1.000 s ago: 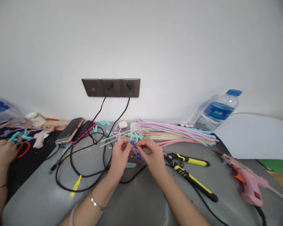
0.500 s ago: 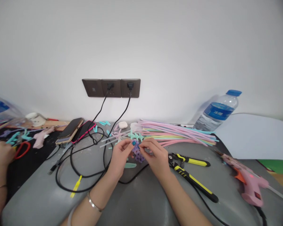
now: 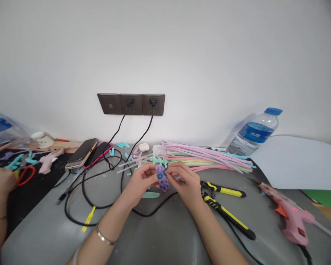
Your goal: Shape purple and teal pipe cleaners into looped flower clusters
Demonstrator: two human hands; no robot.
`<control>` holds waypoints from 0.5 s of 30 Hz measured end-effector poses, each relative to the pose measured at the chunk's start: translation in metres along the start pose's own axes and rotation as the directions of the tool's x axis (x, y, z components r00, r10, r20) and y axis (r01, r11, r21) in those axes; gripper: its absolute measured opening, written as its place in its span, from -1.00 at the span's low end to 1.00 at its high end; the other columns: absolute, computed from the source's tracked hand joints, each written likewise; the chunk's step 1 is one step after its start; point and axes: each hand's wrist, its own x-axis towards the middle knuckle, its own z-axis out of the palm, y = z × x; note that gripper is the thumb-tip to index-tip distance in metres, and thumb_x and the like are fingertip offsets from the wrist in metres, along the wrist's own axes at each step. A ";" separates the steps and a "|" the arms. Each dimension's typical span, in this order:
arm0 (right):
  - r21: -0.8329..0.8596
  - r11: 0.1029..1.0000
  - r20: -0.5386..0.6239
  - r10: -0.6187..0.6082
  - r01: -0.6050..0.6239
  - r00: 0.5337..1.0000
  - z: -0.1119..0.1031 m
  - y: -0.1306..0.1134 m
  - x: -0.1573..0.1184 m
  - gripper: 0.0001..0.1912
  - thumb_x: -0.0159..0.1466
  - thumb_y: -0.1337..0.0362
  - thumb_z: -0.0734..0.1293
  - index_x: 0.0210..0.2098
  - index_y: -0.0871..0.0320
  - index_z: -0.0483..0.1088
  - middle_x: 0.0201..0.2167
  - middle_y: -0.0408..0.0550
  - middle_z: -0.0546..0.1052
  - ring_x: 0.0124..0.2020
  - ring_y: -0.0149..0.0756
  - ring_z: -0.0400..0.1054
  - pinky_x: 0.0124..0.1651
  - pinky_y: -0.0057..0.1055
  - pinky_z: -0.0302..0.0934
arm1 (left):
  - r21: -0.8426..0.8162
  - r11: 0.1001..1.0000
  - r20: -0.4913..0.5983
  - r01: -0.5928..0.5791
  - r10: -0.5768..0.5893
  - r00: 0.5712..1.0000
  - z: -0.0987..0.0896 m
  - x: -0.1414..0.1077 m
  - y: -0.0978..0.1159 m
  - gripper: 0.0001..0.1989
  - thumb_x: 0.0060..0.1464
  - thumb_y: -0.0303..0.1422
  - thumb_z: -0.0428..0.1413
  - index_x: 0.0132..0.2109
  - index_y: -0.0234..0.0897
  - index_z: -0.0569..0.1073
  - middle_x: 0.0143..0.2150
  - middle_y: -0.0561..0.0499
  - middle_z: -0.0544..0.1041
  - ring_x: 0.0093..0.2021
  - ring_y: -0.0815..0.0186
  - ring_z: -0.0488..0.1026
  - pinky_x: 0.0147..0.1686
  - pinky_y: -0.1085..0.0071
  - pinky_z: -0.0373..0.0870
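In the head view, your left hand (image 3: 142, 182) holds the purple flower (image 3: 163, 184) between thumb and fingers, and your right hand (image 3: 186, 180) has its fingers narrow, pinching the flower's upper right edge. The flower is between your two hands, above the counter (image 3: 160, 235), with a pale green strip (image 3: 151, 195) just beside it. Behind lie the pastel pipe cleaners (image 3: 209, 156); the pliers (image 3: 228, 213) and pink glue gun (image 3: 295, 217) are to your right. Against the wall (image 3: 198, 66) leans a clear bottle (image 3: 255, 132), blue cap on; you cannot tell how full it is. The white jar (image 3: 42, 140) at left and the rounded white case (image 3: 143, 147) near the pipe cleaners hide whatever they hold. Far left, a co-worker's hand (image 3: 1, 181) is near red-handled scissors (image 3: 26, 176)
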 end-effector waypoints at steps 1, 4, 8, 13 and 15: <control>0.010 1.000 0.010 0.008 -0.008 1.000 0.000 0.001 0.001 -0.81 0.27 0.51 0.28 -0.33 0.09 0.41 -0.40 -0.06 0.49 -0.32 -0.29 0.42 -0.27 -0.40 0.31 | 0.009 1.000 0.002 -0.005 0.005 1.000 0.000 0.000 0.000 -0.65 -0.14 -0.22 0.35 -0.22 -0.33 0.53 -0.41 0.07 0.44 -0.43 0.43 0.36 -0.46 0.52 0.40; 0.043 0.998 0.055 0.036 -0.039 0.998 0.000 0.004 0.001 -0.83 0.27 0.49 0.29 -0.36 0.09 0.40 -0.40 -0.07 0.49 -0.32 -0.29 0.41 -0.28 -0.40 0.30 | 0.048 0.999 -0.012 -0.010 0.010 1.000 -0.003 0.001 0.000 -0.63 -0.13 -0.19 0.33 -0.21 -0.33 0.52 -0.42 0.07 0.42 -0.45 0.42 0.35 -0.49 0.50 0.42; 0.058 0.996 0.096 0.059 -0.064 0.994 0.001 0.007 0.000 -0.83 0.26 0.49 0.29 -0.36 0.10 0.39 -0.40 -0.07 0.48 -0.31 -0.29 0.40 -0.29 -0.41 0.29 | 0.100 0.995 -0.002 -0.010 0.010 1.000 -0.004 0.003 -0.002 -0.65 -0.14 -0.21 0.34 -0.25 -0.36 0.53 -0.48 0.09 0.40 -0.47 0.44 0.33 -0.50 0.52 0.40; 0.028 0.999 0.031 0.035 -0.036 0.999 0.003 0.003 -0.003 -0.81 0.25 0.53 0.27 -0.35 0.09 0.38 -0.41 -0.08 0.46 -0.33 -0.30 0.39 -0.27 -0.39 0.28 | 0.009 1.000 -0.025 0.012 -0.012 1.000 0.003 0.003 -0.004 -0.66 -0.19 -0.21 0.36 -0.33 -0.38 0.53 -0.42 0.05 0.47 -0.47 0.46 0.37 -0.43 0.52 0.40; 0.035 0.999 0.014 0.034 -0.035 0.999 0.002 0.002 -0.003 -0.81 0.26 0.51 0.27 -0.33 0.09 0.39 -0.40 -0.07 0.47 -0.32 -0.29 0.40 -0.27 -0.38 0.29 | -0.030 0.999 -0.043 0.013 -0.014 0.999 0.007 0.002 -0.004 -0.65 -0.22 -0.22 0.38 -0.34 -0.38 0.53 -0.41 0.05 0.47 -0.47 0.46 0.37 -0.43 0.53 0.40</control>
